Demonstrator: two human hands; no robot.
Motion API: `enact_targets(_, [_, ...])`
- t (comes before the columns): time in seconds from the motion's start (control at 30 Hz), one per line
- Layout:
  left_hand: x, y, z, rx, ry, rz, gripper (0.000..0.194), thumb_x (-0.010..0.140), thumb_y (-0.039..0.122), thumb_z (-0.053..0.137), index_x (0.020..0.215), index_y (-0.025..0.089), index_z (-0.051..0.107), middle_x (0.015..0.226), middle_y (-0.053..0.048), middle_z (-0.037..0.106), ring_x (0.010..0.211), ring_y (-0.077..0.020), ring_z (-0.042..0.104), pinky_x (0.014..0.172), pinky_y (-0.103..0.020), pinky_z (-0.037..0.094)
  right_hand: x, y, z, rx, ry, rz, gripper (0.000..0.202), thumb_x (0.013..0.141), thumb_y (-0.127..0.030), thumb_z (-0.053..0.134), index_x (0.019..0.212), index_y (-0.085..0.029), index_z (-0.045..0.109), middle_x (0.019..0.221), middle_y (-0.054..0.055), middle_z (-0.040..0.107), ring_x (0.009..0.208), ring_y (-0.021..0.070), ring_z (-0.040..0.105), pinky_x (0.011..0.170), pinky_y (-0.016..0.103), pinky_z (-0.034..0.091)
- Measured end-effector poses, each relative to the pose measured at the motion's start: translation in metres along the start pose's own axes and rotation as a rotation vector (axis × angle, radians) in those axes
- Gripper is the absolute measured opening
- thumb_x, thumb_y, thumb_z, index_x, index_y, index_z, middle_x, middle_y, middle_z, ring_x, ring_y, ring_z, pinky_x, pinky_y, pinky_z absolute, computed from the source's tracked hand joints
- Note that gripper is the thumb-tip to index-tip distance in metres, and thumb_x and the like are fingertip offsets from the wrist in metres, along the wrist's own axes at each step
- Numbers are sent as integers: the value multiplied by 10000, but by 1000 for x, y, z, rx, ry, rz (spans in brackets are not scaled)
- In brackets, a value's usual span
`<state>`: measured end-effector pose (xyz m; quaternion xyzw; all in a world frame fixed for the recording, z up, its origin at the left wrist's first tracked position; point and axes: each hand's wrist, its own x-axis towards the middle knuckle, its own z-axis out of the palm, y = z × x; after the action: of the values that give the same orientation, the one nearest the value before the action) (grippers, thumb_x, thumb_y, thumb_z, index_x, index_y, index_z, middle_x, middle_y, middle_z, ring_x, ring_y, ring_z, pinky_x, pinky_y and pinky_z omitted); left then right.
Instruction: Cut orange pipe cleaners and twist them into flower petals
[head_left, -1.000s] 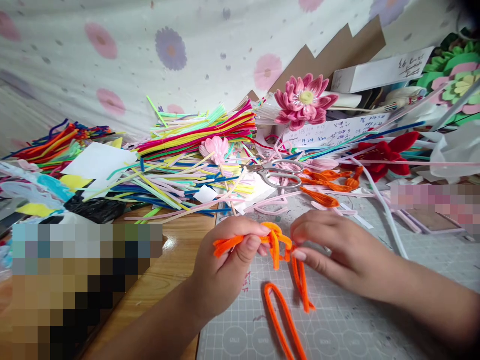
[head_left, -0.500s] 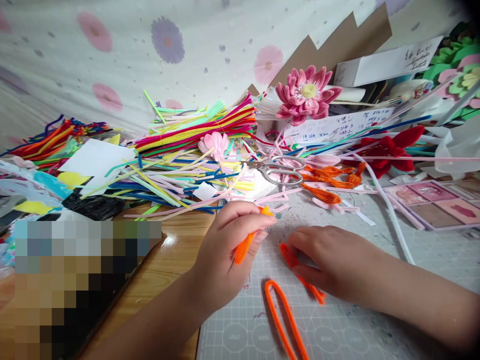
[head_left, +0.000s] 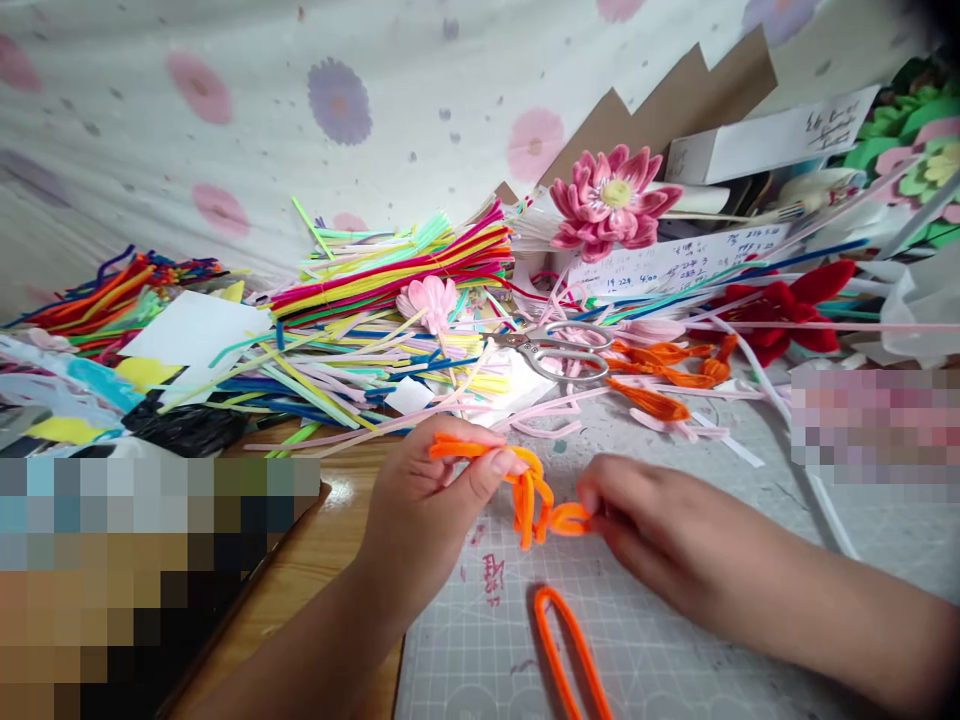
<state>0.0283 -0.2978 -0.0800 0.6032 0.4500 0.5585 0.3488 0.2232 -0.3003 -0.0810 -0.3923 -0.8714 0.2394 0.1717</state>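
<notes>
Between the thumb and fingers of my left hand (head_left: 442, 490) is a bent orange pipe cleaner piece (head_left: 531, 495), with loops hanging down from the fingertips. My right hand (head_left: 637, 525), a short way to the right, pinches another orange pipe cleaner loop (head_left: 570, 519). Its rounded end points at the piece in my left hand and lies close to it; whether they touch I cannot tell. Below both hands a long folded orange pipe cleaner (head_left: 551, 630) lies on the grey cutting mat (head_left: 465, 640). Most of the right-hand loop is hidden behind my fingers.
Scissors (head_left: 562, 350) lie behind my hands, beside finished orange petals (head_left: 652, 365). Bundled pipe cleaners (head_left: 397, 270) and loose ones cover the back of the table. A pink flower (head_left: 615, 195) and a red flower (head_left: 787, 310) stand at the back right.
My right hand has picked the orange loop up off the mat and brought it near my left hand. My left hand has turned, so its orange piece now hangs in open loops.
</notes>
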Motion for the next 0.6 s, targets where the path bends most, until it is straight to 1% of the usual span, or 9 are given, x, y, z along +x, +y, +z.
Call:
enact_targets(0.1, [-2, 0, 3, -130, -49, -61, 58, 701, 168, 598, 718, 221, 581, 612, 55, 656, 586, -119, 627, 611, -248, 504, -1, 1, -5, 277, 236, -35, 105, 761, -109, 440, 788, -210, 441, 703, -3, 516, 611, 121, 495, 529, 219, 416])
enact_targets(0.17, [-3, 0, 5, -186, -97, -64, 74, 703, 147, 596, 718, 219, 586, 622, 54, 665, 595, -112, 633, 592, -229, 503, -3, -1, -7, 471, 346, -78, 113, 749, -120, 470, 760, -224, 427, 692, -16, 497, 599, 115, 490, 521, 210, 426])
enact_targets(0.27, [-3, 1, 8, -290, -163, -106, 71, 711, 139, 593, 722, 209, 588, 613, 54, 660, 591, -100, 631, 594, -216, 503, -4, -5, -6, 765, 409, -75, 160, 722, -98, 477, 721, -237, 397, 649, -35, 468, 553, 109, 466, 468, 198, 426])
enact_targets(0.33, [-4, 2, 10, -338, -195, -173, 48, 714, 154, 596, 729, 198, 586, 591, 47, 653, 583, -100, 627, 602, -220, 503, -4, -8, -4, 887, 447, -67, 176, 702, -89, 480, 684, -234, 381, 621, -38, 448, 535, 112, 447, 433, 196, 417])
enact_targets(0.43, [-6, 5, 15, -364, -237, -259, 40, 690, 169, 620, 706, 178, 584, 586, 30, 640, 569, -112, 617, 578, -227, 502, -4, -11, -1, 909, 497, -109, 183, 688, -90, 489, 645, -223, 371, 593, -39, 428, 508, 108, 426, 397, 193, 393])
enact_targets(0.53, [-9, 9, 20, -389, -264, -319, 67, 656, 155, 642, 656, 170, 577, 590, 32, 622, 550, -108, 608, 536, -207, 493, -4, -12, -1, 760, 516, -121, 194, 699, -79, 483, 615, -215, 373, 554, -43, 422, 479, 98, 416, 399, 195, 368])
enact_targets(0.6, [-11, 10, 23, -405, -289, -353, 71, 659, 145, 637, 650, 169, 571, 576, 34, 618, 542, -104, 607, 530, -197, 490, -5, -13, -2, 635, 516, -99, 215, 706, -68, 478, 582, -210, 374, 529, -44, 419, 474, 98, 414, 416, 208, 363])
